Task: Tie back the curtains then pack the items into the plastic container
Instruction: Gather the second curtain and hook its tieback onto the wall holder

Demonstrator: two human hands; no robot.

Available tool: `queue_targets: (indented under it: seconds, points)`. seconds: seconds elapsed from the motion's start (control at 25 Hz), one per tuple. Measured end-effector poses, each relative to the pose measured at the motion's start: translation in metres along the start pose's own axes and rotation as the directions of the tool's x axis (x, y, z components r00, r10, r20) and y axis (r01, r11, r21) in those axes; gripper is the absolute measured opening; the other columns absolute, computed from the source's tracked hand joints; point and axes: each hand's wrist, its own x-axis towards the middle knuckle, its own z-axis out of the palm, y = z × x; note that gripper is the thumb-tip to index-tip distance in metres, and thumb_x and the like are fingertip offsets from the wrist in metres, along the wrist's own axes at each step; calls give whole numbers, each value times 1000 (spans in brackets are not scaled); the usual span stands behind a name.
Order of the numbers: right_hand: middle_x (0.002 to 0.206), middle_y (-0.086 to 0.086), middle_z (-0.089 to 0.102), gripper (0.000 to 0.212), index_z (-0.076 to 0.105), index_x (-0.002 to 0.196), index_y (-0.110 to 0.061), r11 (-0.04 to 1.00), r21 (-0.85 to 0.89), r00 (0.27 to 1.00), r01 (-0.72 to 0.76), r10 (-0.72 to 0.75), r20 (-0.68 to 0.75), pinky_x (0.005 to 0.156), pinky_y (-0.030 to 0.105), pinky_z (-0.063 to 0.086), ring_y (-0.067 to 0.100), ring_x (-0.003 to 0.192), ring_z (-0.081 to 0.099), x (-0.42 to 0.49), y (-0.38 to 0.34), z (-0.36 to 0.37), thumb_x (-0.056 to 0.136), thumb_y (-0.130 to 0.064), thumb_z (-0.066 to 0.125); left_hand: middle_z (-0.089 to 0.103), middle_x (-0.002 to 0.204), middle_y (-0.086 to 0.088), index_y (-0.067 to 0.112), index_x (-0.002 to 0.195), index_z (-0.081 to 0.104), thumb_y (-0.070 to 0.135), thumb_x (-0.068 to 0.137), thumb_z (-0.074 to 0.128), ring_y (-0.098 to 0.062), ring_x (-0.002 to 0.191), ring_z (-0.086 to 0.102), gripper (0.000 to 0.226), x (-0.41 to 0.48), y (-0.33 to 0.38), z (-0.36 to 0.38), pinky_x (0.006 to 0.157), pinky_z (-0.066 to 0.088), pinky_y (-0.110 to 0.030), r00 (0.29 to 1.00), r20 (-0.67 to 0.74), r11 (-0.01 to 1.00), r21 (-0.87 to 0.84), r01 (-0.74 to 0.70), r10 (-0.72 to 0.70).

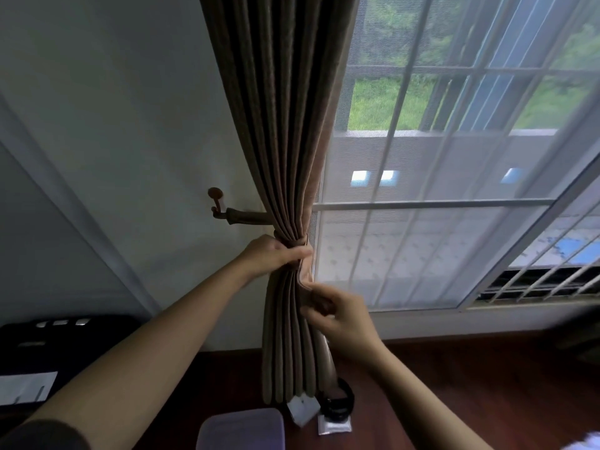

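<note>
The left hand (276,254) grips the gathered curtain (285,141) at its tieback (248,218) (hooked off to the curtain's left). Just below, the right hand (342,319) pinches the curtain's right edge.

Dark reddish wooden floor (470,384), seen from above. A translucent plastic container (242,428) is set at 6 o'clock of the view. A white square packet (303,410) is laid just beside it at its 3 o'clock. Further toward 3 o'clock a black coiled item (341,401) is placed, with a clear packet (334,426) touching it at 6 o'clock.
</note>
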Motion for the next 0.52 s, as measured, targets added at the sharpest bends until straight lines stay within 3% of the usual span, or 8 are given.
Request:
queue_targets:
  seconds: [0.08,0.16,0.2,0.28,0.4,0.52]
  points:
    - [116,-11,64,53,56,128,-24,997,-69,982,23,-9,190,95,16,44,1,111,57,-1,4,5,79,-6,65,58,62,0,13,60,64,40,75,70,-12,62,54,31,-3,2,2,59,39,-23,998,28,991,126,-54,50]
    - [134,-9,52,66,47,136,-25,985,-173,947,28,29,321,104,16,35,0,126,43,4,16,1,76,0,62,61,69,-2,12,70,66,21,81,65,-13,66,57,15,-3,0,-1,57,39,-22,997,30,988,135,-75,71]
    - [135,-8,50,68,46,136,-24,980,-197,952,-6,66,300,106,20,34,3,128,42,8,21,-4,75,3,60,63,77,-3,10,78,67,19,83,62,-15,73,58,12,-1,-3,-3,59,41,-23,997,24,992,106,-70,68]
    - [129,-5,54,59,50,132,-20,980,-169,986,-101,121,111,105,28,39,9,121,48,23,26,-17,78,1,60,62,89,-5,7,92,64,19,87,56,-18,84,58,15,3,-11,-10,67,41,-26,998,26,998,41,-50,49]
    - [126,3,60,43,54,128,-13,978,-150,983,-142,122,-135,95,24,40,17,117,54,64,21,-30,86,-8,60,61,97,-5,9,97,60,17,90,53,-19,93,57,13,9,-21,-22,75,41,-28,996,78,999,-8,-51,52]
    - [138,6,51,55,42,137,-11,975,-196,994,-108,109,-9,99,29,40,20,125,49,104,19,-27,87,-18,63,59,90,-4,15,86,54,14,92,52,-19,89,56,6,15,-29,-33,73,39,-29,989,101,992,44,-114,110]
